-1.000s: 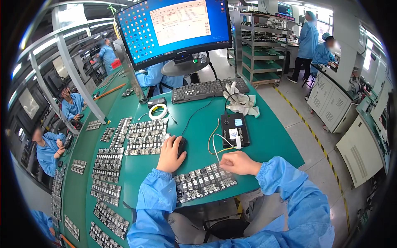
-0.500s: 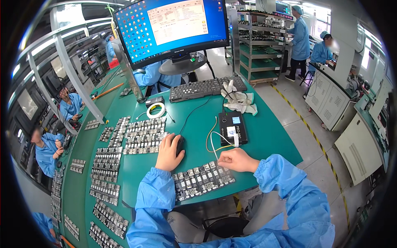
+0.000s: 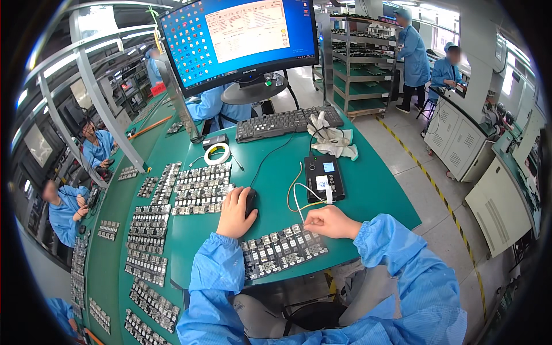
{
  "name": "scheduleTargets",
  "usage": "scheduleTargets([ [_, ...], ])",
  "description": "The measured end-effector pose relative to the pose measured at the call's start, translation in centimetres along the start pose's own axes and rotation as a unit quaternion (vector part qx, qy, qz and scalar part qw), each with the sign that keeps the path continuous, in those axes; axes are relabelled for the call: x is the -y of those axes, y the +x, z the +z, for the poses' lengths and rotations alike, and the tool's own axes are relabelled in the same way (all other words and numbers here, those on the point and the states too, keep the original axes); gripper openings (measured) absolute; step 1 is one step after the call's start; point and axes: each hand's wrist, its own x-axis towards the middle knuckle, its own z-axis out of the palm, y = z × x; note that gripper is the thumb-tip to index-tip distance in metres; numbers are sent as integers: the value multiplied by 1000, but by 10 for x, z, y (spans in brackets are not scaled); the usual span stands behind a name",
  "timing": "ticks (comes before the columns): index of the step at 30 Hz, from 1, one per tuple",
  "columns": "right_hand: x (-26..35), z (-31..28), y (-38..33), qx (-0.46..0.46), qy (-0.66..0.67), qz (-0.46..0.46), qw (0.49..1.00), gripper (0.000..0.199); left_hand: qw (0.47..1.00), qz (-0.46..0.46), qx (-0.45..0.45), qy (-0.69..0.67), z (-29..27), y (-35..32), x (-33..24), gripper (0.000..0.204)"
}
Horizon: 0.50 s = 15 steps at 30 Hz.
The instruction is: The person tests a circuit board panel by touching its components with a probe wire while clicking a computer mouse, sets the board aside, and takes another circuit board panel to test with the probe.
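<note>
My left hand (image 3: pixel 234 214) lies palm down over the left side of a black computer mouse (image 3: pixel 250 202), its thumb bent around the near end. My right hand (image 3: pixel 330 222) is closed in a pinch above the right end of a panel of small circuit boards (image 3: pixel 282 250). The end of a thin white cable (image 3: pixel 296 198) runs to its fingertips; the tip itself is hidden. That cable leads from a black tester box (image 3: pixel 323 178) with a small lit screen, just beyond my right hand. Red and yellow wires also come from the box.
A monitor (image 3: pixel 247 40) stands beyond a black keyboard (image 3: pixel 287 123). White work gloves (image 3: pixel 330 138) lie right of it, a roll of tape (image 3: pixel 217 153) left. More board panels (image 3: pixel 146 229) cover the table's left side. Co-workers in blue sit along the left and stand at right.
My hands and the board panel stay practically where they were. In the background, the standing co-worker at the right has shifted slightly left.
</note>
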Motion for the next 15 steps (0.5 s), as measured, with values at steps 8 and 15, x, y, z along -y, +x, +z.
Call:
scheduleTargets([
  [8,5,0,1,5,5,11,1000,17,1000,-3,7,8,-1,-2,1,62],
  [15,1,-1,0,1,4,12,1000,16,1000,0,11,-7,-3,1,-2,62],
])
